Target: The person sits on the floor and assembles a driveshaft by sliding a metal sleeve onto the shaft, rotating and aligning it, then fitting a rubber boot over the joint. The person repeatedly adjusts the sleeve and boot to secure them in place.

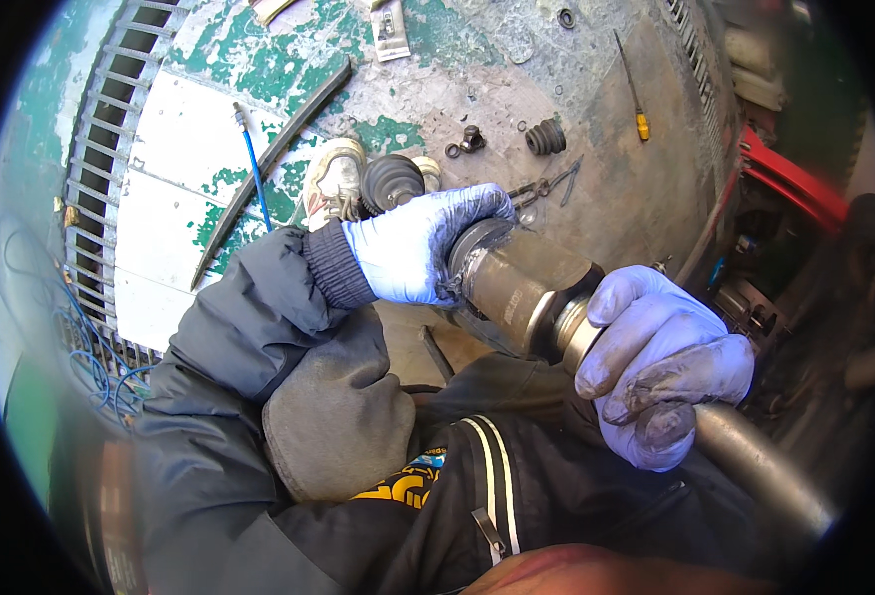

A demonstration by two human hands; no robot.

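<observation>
A dark metal CV joint housing [526, 283] lies slantwise in front of me, its near-left end dark and greasy. My left hand [422, 238], in a pale blue glove, is closed around that left end. From the housing's right end runs a bright stepped neck [574, 332], with my right hand [660, 362] wrapped round it. That glove is blue and grease-stained. Beyond the right hand a thick steel bar [764, 466] sticks out to the lower right; my fingers hide how it meets the neck. Next to my left wrist shows a black ribbed rubber boot [393, 183].
On the worn green floor lie a second rubber boot [546, 137], a small dark metal part [471, 139], pliers [556, 185], a yellow-handled screwdriver [642, 124], a packet [390, 30], a long curved dark strip [269, 169] and a blue hose [254, 164]. A drain grating [110, 129] runs along the left.
</observation>
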